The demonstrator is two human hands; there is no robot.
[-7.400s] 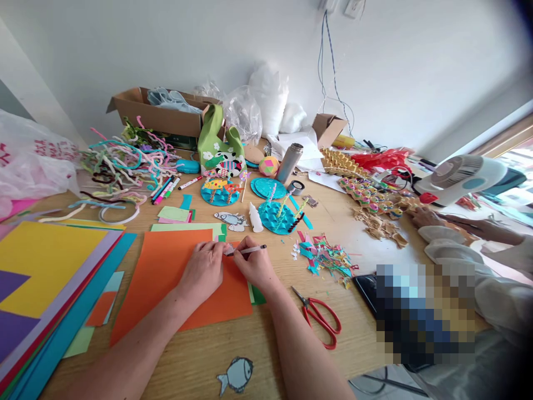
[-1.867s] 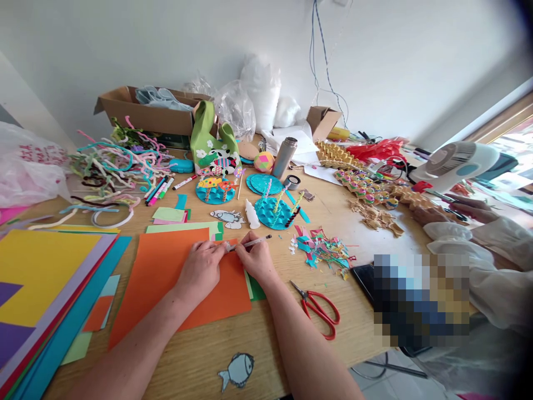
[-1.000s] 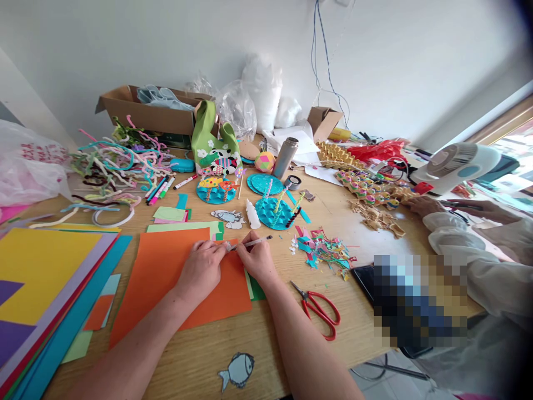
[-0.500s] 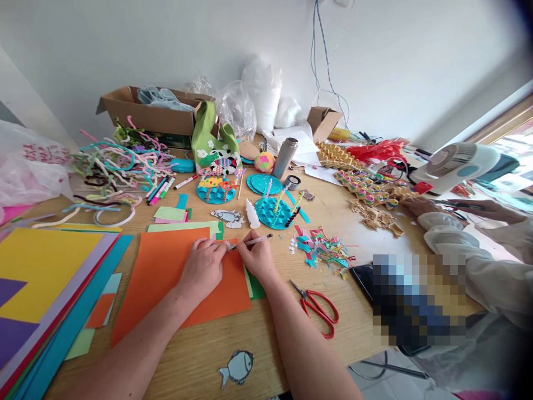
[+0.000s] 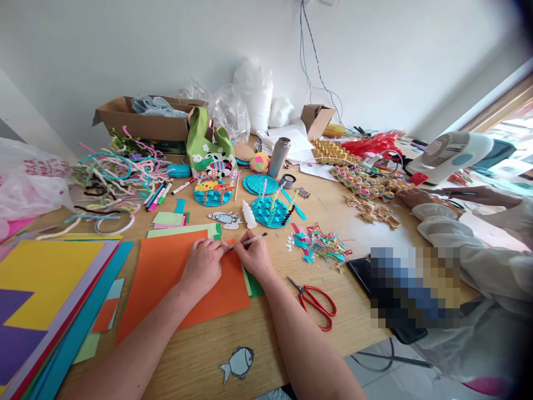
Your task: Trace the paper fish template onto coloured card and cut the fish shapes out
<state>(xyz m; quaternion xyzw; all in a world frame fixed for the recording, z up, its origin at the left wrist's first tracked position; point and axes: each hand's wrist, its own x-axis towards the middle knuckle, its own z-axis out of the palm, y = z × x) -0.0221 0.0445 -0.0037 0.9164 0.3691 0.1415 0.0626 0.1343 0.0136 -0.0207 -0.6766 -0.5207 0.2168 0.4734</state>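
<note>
Wood grain of the table (image 5: 200,361) runs from the near edge up to the orange sheet, with a fish cut-out (image 5: 241,362), grey-blue with a dark outline, lying close to that edge between the forearms. To the right of the right forearm lie red-handled scissors (image 5: 318,305), blades a little apart and pointing away; bare wood separates them from a dark device (image 5: 360,278), whose lower corner seems to reach over the table edge.

The orange sheet (image 5: 160,272) lies flat in the middle, plain and matt, its near edge slanting slightly, its far edge stepped down beside the fingers. Green paper (image 5: 256,286) shows from under its right side. On the left, small paper pieces (image 5: 106,314) fill much of the gap to a stack of coloured sheets (image 5: 97,258).

The left hand (image 5: 202,264) rests on the sheet with fingers together and bent, pressing down near its far right part. The right hand (image 5: 252,256) is closed in a writing grip around a slim pale pen (image 5: 255,239) with a dark end, its tip low beside the left fingertips; what lies right under the tip is too small to tell.

Just beyond the hands come a white bottle (image 5: 249,215) lying on its side, more fish drawings (image 5: 225,218) and a turquoise disc (image 5: 266,214) with upright twisted stems. Paper scraps (image 5: 318,241) spread rightward, and farther off stands a steel flask (image 5: 278,157).
</note>
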